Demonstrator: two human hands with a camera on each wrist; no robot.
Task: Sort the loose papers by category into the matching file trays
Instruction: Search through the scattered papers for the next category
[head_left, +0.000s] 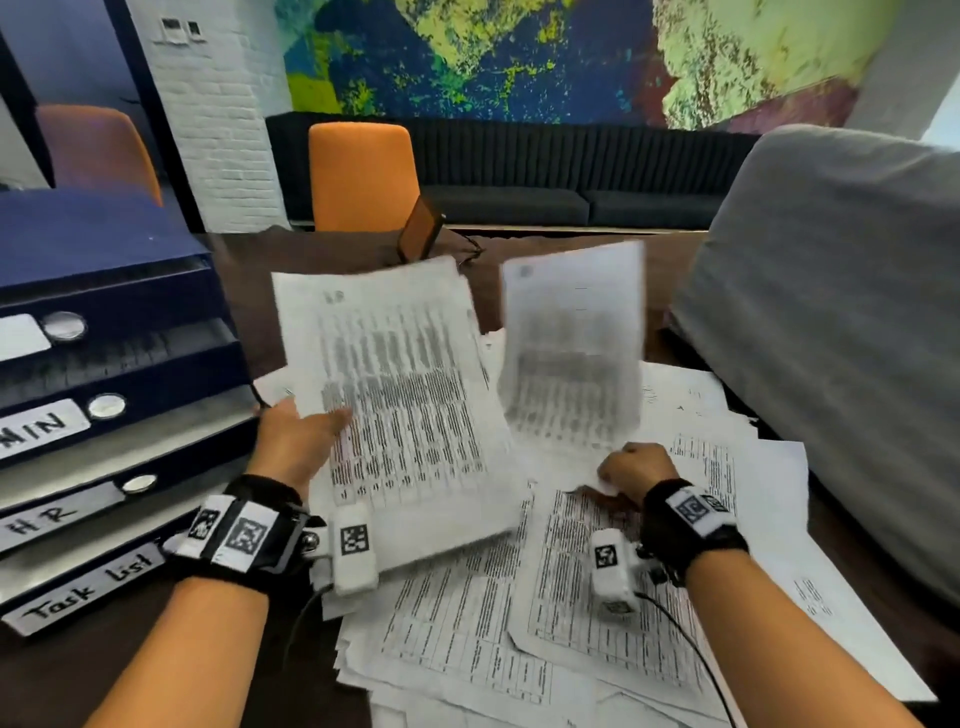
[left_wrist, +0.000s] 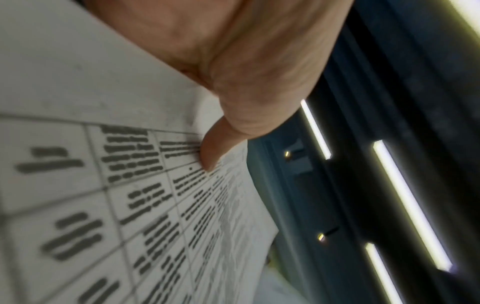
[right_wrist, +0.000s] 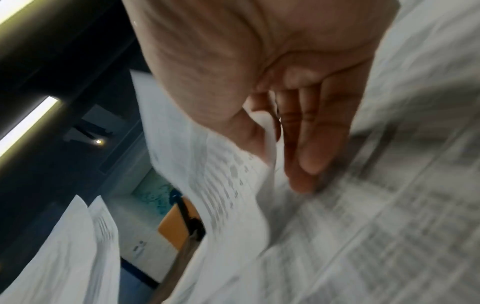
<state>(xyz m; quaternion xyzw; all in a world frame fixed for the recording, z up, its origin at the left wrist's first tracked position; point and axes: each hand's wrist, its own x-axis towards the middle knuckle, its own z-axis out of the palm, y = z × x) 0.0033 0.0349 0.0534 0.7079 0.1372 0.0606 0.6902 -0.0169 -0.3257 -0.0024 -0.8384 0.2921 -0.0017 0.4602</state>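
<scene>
A person's two hands work over a dark surface (head_left: 519, 244) strewn with printed tables. The left hand (head_left: 298, 431) holds a thin stack of sheets (head_left: 400, 395) raised off the pile and tilted toward the viewer; the thumb (left_wrist: 215, 148) presses on the printed face while the remaining fingers lie hidden behind the paper, so the stack is pinched between them. The right hand (head_left: 636, 467) sits lower, knuckles up and fingers curled, and pinches the bottom edge of a single sheet (head_left: 574, 348) that stands nearly upright and is blurred; in the right wrist view that sheet's edge passes between the thumb and the fingers (right_wrist: 319, 148), which point down at the papers below. The loose papers (head_left: 597, 613) lie in an overlapping heap beneath and in front of both hands, spreading toward the right edge of the surface. At the left stands a dark blue stack of file trays (head_left: 109, 364), tier above tier, their fronts bearing white labels: one partly cut off reading "MIN", then "HR" (head_left: 44, 522), then "Task list" (head_left: 91, 584) at the bottom. The held stack is just beside these trays, not inside any of them. An orange chair (head_left: 363, 176) stands at the far side, and a grey upholstered chair back (head_left: 841, 322) rises at the right.
</scene>
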